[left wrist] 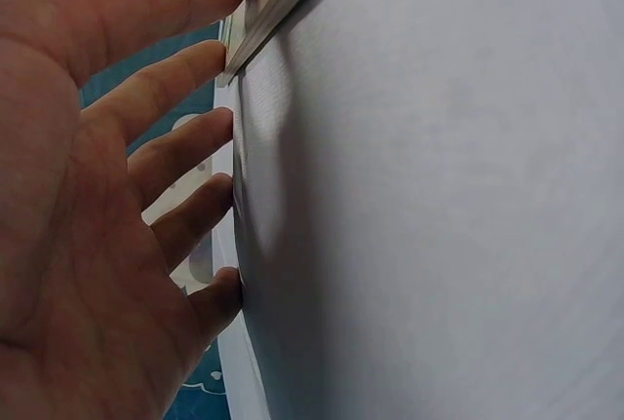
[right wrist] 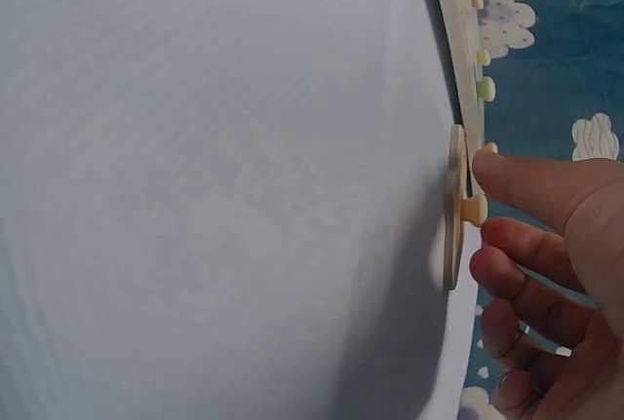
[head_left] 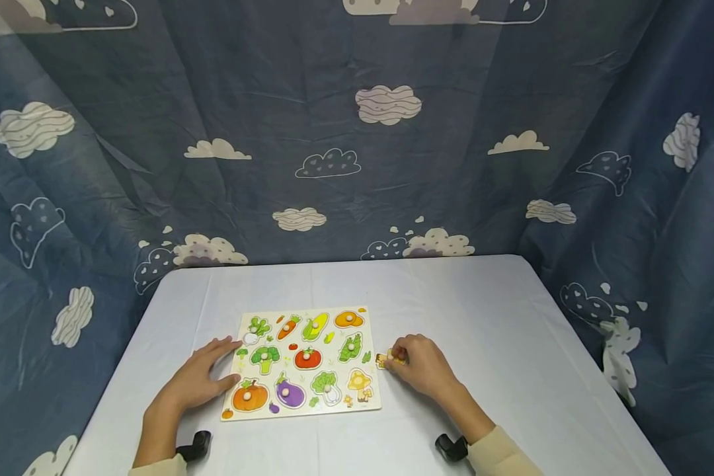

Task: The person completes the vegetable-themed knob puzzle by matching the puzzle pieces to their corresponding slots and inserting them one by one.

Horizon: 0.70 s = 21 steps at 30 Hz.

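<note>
A white wooden peg puzzle board [head_left: 301, 413] with vegetable pictures lies flat on the table; many of its pictures carry small knobs. My left hand [head_left: 193, 378] rests at the board's left edge, fingers spread, with the thumb and index finger touching it. Just beyond the right edge, my right hand [head_left: 421, 365] pinches the knob of a puzzle piece [right wrist: 452, 210] between thumb and index finger. In the head view the fingers cover most of this piece, leaving a yellow-and-brown part visible. The right wrist view shows it edge-on, close beside the board.
A white cloth covers the table [head_left: 512, 370], extending past the board on all sides. A dark blue curtain [head_left: 333, 192] with cloud prints hangs behind and along both sides. A black wrist device [head_left: 198, 446] sits at each wrist.
</note>
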Each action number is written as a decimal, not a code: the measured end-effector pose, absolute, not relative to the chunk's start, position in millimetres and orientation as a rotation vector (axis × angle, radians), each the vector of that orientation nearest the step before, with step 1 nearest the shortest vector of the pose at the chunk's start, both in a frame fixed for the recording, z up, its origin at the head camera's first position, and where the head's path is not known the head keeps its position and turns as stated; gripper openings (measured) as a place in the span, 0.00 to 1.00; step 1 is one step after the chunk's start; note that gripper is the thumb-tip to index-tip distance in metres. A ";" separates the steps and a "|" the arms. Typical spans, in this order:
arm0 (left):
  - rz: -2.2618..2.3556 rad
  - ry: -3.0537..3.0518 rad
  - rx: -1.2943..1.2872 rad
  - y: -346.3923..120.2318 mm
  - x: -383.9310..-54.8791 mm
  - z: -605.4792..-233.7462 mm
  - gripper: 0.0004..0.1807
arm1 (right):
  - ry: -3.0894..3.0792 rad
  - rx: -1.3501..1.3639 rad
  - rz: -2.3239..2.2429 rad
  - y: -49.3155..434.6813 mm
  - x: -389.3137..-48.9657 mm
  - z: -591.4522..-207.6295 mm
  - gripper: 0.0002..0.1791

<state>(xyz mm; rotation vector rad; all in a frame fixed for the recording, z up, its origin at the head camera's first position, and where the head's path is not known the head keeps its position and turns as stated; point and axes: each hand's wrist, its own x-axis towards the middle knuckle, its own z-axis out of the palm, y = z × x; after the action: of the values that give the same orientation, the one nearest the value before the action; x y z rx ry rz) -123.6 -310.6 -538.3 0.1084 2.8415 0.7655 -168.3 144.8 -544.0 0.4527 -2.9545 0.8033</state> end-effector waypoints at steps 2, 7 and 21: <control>0.768 2.842 0.107 -310.9 -123.8 -538.5 0.39 | -2.952 0.450 0.809 145.0 -168.2 -544.9 0.13; 0.772 2.844 0.102 -311.0 -123.5 -539.6 0.39 | -2.926 0.453 0.782 144.3 -167.6 -548.8 0.12; 0.757 2.847 0.101 -310.7 -122.5 -538.5 0.39 | -2.905 0.407 0.768 149.0 -168.6 -545.0 0.06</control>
<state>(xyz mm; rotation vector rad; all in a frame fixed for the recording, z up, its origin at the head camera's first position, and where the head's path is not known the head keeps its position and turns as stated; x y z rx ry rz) -122.5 -310.7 -538.5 0.1007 2.8469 0.7565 -168.6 149.0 -545.0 0.4072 -2.9046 0.7684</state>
